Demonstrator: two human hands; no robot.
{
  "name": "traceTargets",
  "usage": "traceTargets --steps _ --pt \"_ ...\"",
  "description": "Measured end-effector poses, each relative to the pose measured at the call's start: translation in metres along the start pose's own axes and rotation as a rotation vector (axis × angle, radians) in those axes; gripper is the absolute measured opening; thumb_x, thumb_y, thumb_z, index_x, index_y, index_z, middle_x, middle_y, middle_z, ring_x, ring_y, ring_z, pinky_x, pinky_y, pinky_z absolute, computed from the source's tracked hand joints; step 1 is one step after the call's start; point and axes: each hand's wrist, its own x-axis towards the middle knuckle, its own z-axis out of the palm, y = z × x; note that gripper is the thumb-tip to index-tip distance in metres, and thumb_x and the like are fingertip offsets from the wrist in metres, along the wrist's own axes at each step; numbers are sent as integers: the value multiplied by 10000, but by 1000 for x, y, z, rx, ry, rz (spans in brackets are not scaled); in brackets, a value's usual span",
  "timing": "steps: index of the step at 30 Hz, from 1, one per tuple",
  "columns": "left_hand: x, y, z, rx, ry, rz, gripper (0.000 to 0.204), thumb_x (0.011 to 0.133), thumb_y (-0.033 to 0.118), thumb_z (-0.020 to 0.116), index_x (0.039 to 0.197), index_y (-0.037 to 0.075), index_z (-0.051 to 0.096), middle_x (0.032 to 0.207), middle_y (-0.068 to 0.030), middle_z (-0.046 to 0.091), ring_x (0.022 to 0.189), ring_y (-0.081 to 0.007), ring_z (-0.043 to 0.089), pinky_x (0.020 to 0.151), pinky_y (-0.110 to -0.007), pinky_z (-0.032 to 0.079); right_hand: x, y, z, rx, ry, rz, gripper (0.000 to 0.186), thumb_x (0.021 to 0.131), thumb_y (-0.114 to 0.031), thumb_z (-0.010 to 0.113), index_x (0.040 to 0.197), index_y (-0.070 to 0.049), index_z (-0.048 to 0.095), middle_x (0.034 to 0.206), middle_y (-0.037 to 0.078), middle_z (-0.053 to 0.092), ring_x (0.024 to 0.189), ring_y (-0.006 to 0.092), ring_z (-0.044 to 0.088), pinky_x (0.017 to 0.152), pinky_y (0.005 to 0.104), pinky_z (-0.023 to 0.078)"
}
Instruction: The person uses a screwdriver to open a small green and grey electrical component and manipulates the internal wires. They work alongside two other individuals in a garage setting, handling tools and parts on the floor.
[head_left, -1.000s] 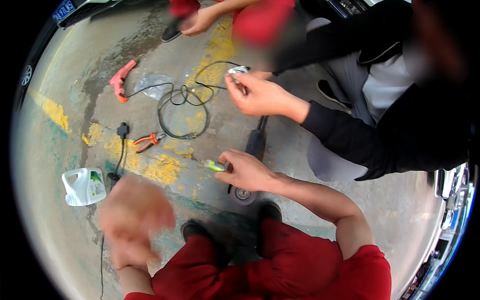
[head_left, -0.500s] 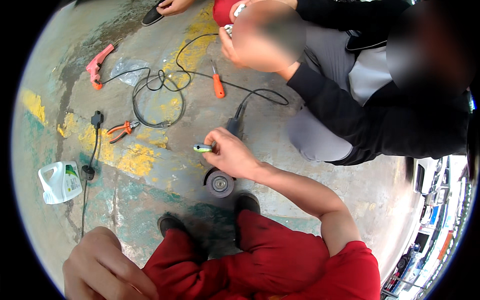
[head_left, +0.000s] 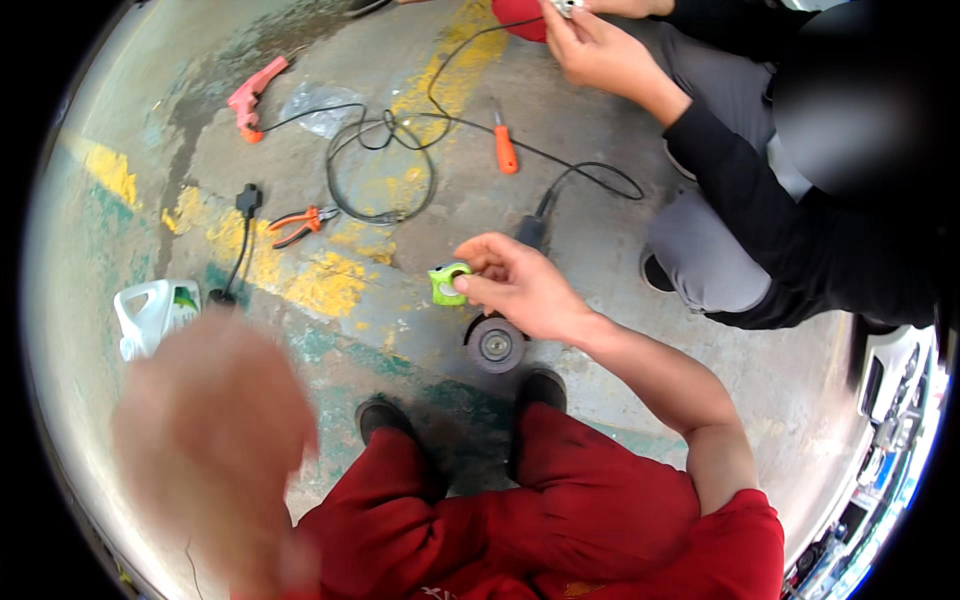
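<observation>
Your right hand reaches out over the concrete floor, and its fingers are curled in close, pinching a small lime-green part with a pale round middle. The thumb presses the part from below while the index finger comes over the top; the other fingers are loosely bent behind. The green part sits in the air just above and to the left of an angle grinder, whose round disc lies flat on the floor right below your hand.

Your left hand is raised close to the camera and badly blurred, so you cannot tell from it how far its fingers are spread or whether they hold anything.

Around you on the floor lie a coiled black cable, an orange-handled screwdriver, orange-handled pliers, a pink pistol-shaped tool, a clear plastic bag and a white plastic jug at the left.

Across from you another person crouches in a dark sleeve, their hands busy with something small at the top edge, well apart from yours.
</observation>
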Motion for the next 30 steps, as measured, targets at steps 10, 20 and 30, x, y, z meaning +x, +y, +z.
traceTargets --steps 10,20,30 --pt "26 -55 78 -333 -456 -733 247 999 236 777 1132 30 744 892 -37 684 764 -121 602 658 -323 496 -7 -14 13 144 -160 -98 439 1040 -136 729 1402 10 529 1089 83 754 951 118 684 791 302 563" --pt "14 -75 88 -452 -667 -696 306 947 241 837 1113 32 688 867 -4 637 753 -85 568 654 -300 492 -8 -14 13 -146 -175 -259 463 1003 -201 763 1373 -35 539 1084 102 770 929 190 730 802 358 562" --pt "12 -73 87 -501 -704 -775 282 915 232 835 1042 46 663 842 6 602 738 -99 545 657 -299 478 -8 -16 16 -178 -190 -307 451 999 -193 777 1356 -41 546 1129 121 768 880 211 715 754 377 554"
